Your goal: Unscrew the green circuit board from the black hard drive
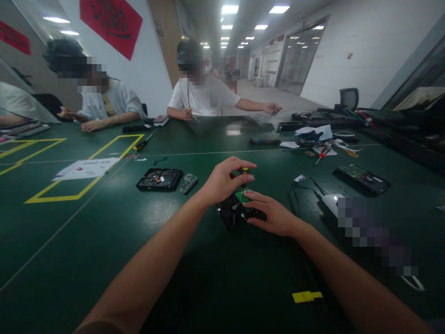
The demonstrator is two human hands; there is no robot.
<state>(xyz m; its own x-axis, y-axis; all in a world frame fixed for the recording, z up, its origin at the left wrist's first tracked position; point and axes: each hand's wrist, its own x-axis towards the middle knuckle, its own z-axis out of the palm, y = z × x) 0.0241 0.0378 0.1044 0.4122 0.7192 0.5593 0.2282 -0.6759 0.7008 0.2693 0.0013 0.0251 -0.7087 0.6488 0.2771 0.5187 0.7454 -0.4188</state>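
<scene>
Right hand (276,217), fingers flat, rests on one hard drive (231,213); left hand (222,183) fingers pinch one screwdriver (245,171).

Bare left hand (222,183), bare right hand (274,215)

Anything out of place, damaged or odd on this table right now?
Nothing looks spilled or broken. A second drive left of the hands lies with a circuit board loose beside it, and a yellow tag lies alone in the foreground. The left hand holds a screwdriver over the hard drive under the right hand.
</scene>
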